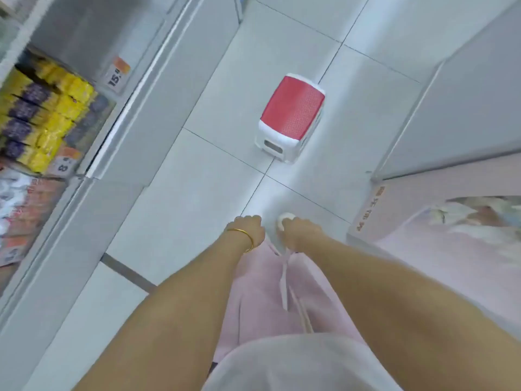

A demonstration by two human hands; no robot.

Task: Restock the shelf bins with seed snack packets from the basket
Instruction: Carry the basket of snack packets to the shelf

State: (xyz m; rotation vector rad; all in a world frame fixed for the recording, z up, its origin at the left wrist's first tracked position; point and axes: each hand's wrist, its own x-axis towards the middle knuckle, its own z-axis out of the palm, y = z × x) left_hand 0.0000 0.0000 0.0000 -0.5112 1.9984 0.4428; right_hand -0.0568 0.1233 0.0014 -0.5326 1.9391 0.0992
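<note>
Both hands hang empty with fingers curled, the left hand [249, 227] (gold bangle [242, 235] at its wrist) just beside the right hand [300, 230], above the pale tiled floor [208, 170], the red-topped white plastic stool [290, 118] beyond, yellow-and-purple snack packets [42, 114] in the left shelf bin.

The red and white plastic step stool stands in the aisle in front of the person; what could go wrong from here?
1. The red and white plastic step stool stands mid-aisle on the glossy white tiled floor; walking forward, the person might trip on it.
2. The view is motion-blurred and both hands, left hand and right hand, hang low, so a stumble may be caught late.
</note>
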